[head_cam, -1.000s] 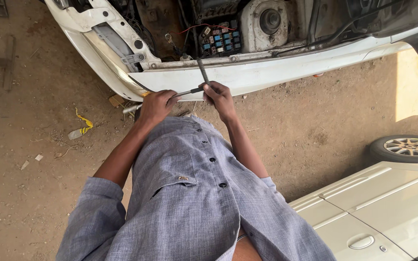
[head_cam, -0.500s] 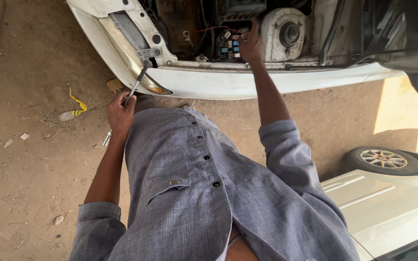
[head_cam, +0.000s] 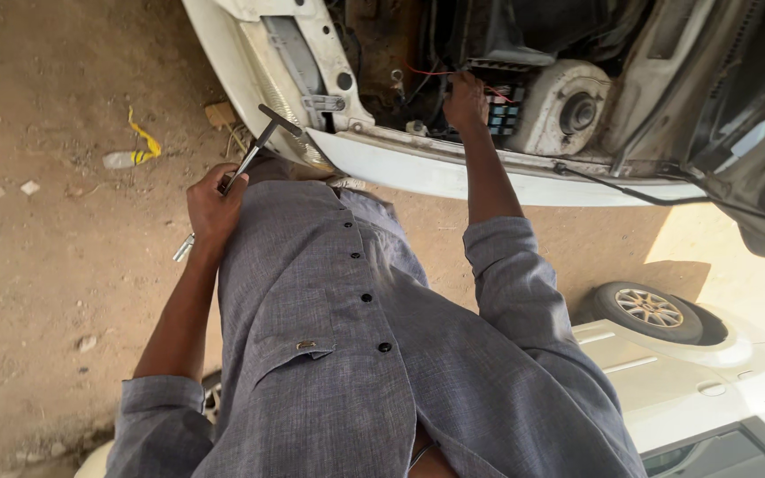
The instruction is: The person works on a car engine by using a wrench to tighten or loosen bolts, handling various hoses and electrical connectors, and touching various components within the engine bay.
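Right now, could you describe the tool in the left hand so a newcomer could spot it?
Start at the white car's front edge. Left of it, the left hand grips a T-handle wrench: a slim metal shaft with a dark crossbar on top, unlike the yellow scrap on the ground.

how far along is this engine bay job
Done: the white car's engine bay stands open, fuse box exposed. In hand: the right hand reaches in at the fuse box by a red wire; the left hand holds a T-handle wrench outside the bay. Left: what remains inside can't be told.
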